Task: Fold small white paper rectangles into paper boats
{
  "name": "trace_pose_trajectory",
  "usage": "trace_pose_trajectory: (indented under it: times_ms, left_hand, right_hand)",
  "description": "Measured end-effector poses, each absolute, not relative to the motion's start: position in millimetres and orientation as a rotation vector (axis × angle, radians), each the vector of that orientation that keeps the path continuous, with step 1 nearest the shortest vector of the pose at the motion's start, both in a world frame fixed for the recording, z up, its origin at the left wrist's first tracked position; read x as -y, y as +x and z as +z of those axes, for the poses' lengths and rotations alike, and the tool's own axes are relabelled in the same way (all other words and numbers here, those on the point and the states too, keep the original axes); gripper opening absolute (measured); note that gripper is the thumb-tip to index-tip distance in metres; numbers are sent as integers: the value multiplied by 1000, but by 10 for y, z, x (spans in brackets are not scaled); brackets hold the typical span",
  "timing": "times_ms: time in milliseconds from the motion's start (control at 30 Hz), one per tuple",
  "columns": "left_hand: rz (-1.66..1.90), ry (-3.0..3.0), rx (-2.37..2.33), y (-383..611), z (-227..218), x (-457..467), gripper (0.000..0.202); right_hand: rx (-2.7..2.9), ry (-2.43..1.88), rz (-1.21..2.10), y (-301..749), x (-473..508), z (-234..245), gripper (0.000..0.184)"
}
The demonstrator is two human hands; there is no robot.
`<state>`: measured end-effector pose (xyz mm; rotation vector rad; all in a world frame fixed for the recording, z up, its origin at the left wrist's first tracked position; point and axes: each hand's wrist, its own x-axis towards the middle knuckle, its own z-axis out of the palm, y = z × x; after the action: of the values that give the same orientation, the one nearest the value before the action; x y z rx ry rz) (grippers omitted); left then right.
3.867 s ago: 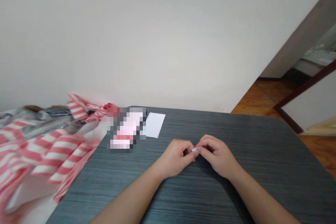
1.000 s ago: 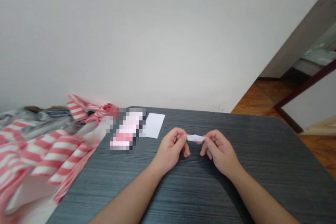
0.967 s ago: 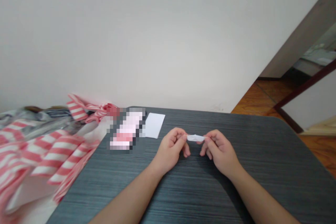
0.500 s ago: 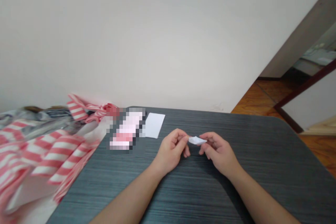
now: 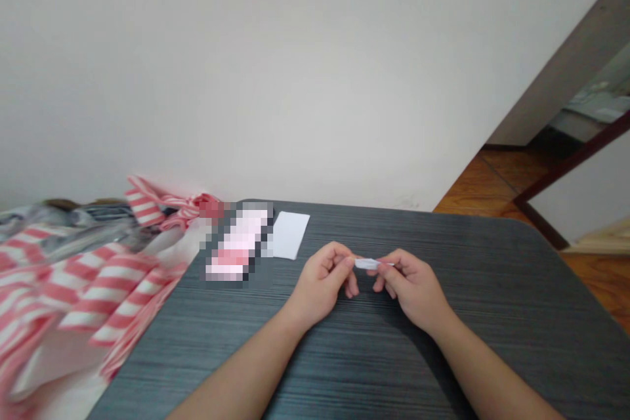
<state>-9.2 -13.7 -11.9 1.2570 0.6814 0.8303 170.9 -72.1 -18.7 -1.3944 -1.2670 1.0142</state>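
Observation:
Between my two hands is a small folded piece of white paper [image 5: 366, 264], held above the dark table [image 5: 374, 367]. My left hand [image 5: 323, 282] pinches its left end between thumb and forefinger. At the other end, the thumb and fingers of my right hand [image 5: 412, 285] are closed on the paper, and a thin white tip pokes out past them. Seen nearly edge-on, the paper looks like a narrow strip; its exact folds are too small to make out.
A stack of white paper [image 5: 290, 235] lies beyond my left hand. Beside it is a pixelated, phone-like object [image 5: 239, 243]. Red-and-white striped cloth [image 5: 113, 282] is heaped left of the table. A pale wall [image 5: 315, 79] rises behind the table's far edge.
My right thumb and fingers have closed on the right end of the paper. The paper now looks flatter and narrower than before. My left hand has hardly moved.

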Motion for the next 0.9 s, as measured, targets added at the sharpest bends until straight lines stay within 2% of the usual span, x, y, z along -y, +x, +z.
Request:
trace_pose_trajectory:
  times_ms: [333,500,900]
  left_hand:
    - [769,1379,-676,-113,-170,136,29]
    - [758,1574,-647,-128,-171,115,16]
    - [799,1591,-667,-124,-176,107,15]
  right_hand:
    - [1463,-1370,805,1723,718,-143,12]
    - [1529,-1288,762,1701,707,-144,12]
    - [1585,-1253,716,1711,719,-151,12]
